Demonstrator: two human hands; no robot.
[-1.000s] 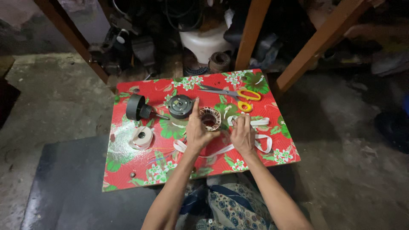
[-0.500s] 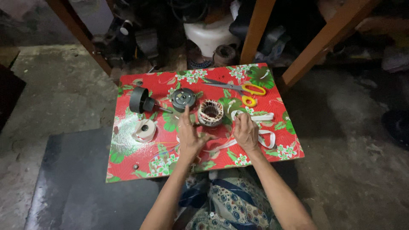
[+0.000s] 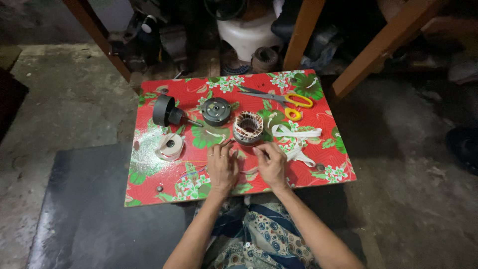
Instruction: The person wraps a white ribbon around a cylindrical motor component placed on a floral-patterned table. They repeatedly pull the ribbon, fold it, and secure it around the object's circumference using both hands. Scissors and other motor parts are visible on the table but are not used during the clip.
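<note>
A round motor stator [image 3: 248, 128] with copper windings lies on the red floral table [image 3: 149, 164]. Just below it are both my hands. My left hand [image 3: 221, 167] has its fingers curled, pinching thin wires [image 3: 196, 170] that trail left across the table. My right hand [image 3: 271, 164] is curled over a white strip [image 3: 300, 155] that runs out to the right from under it. Neither hand touches the stator's body; the fingertips sit a little short of it.
A black rotor with a shaft [image 3: 167, 110], a dark round motor cover [image 3: 216, 110], a white tape roll [image 3: 170, 146], yellow-handled scissors [image 3: 294, 99], a yellow ring [image 3: 293, 114] and a looped white band [image 3: 298, 132] lie on the table. Wooden legs [image 3: 303, 30] and clutter stand behind it.
One second ago both hands held the stator up off the table. It now lies on the table, and both hands have drawn back toward me below it.
</note>
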